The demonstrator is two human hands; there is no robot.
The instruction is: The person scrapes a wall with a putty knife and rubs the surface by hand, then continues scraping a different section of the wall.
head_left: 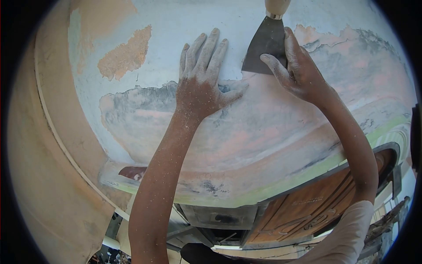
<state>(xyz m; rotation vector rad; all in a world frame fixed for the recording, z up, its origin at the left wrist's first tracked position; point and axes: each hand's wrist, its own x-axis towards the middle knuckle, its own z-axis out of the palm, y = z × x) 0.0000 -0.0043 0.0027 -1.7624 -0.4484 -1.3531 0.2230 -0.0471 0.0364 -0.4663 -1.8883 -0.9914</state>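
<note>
My left hand point(202, 75) lies flat against the wall with its fingers spread, dusted white. It rests at the top of a patch where the paint has come away. My right hand point(301, 72) grips a wide putty knife point(266, 46) by its dark metal blade, thumb across the face and fingers behind the far side. The knife's pale handle points up at the top edge of the view. Its straight blade edge faces down, close to the border between light blue paint point(239, 26) and the bare pinkish-grey patch point(263, 114).
A smaller peeled patch point(125, 55) shows at upper left. A ledge with a green stripe point(246, 199) runs below, bearing a dark red piece point(131, 172) at its left. Far beneath are a carved wooden door point(294, 211) and a beige wall point(52, 189) with a pale pipe.
</note>
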